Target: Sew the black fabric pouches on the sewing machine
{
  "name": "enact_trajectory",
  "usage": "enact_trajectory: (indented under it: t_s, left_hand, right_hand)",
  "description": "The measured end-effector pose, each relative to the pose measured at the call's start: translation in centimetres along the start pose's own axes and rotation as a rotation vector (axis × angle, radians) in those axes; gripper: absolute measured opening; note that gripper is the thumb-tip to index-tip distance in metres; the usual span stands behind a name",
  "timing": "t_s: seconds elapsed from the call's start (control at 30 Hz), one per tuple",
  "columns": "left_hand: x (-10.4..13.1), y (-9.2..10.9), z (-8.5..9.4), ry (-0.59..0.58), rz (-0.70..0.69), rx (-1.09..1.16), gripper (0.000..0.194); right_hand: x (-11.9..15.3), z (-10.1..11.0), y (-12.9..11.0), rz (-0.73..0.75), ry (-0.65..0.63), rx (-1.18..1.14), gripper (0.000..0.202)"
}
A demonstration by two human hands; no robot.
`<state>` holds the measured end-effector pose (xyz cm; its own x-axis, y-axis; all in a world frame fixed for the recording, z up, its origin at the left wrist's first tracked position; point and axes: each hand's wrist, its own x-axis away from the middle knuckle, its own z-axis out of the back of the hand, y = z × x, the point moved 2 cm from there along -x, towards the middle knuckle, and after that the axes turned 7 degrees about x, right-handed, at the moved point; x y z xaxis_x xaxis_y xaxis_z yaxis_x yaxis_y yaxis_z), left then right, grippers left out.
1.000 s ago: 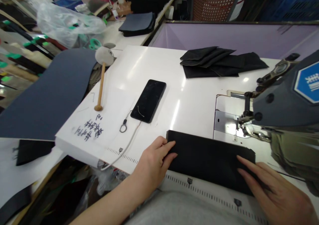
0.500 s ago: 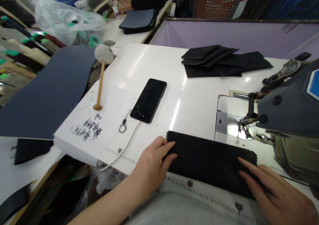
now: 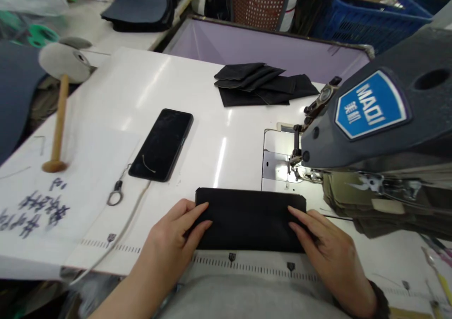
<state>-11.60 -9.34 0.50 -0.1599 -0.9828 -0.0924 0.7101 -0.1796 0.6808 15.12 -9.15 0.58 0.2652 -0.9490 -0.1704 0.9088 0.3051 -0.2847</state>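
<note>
Black and oblong, lies flat at lower centre on the white counter [image 3: 240,135]. Touches the panel [image 3: 250,222] near its left end with the left hand [image 3: 173,239] and near its right end with the right hand [image 3: 330,248]. In each grip, has thumb and forefinger slightly spread, both tips on the black surface. Beyond, at centre left, shows a phone [image 3: 161,144] beside a metal ring [image 3: 115,197]; at right, a sewing machine [image 3: 374,102]; at upper centre, folded dark cloth [image 3: 261,84].
</note>
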Motion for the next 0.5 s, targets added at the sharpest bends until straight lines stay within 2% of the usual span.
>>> enact_trajectory:
  t_s: [0.17, 0.5]
  left_hand:
    - [0.05, -0.03, 0.08, -0.003, -0.007, -0.019, 0.024]
    - [-0.06, -0.06, 0.05, 0.017, -0.004, -0.005, 0.026]
  right_hand:
    - [-0.09, 0.07, -0.07, -0.028, -0.015, -0.039, 0.026]
    - [-0.53, 0.33, -0.04, -0.143, -0.133, -0.110, 0.026]
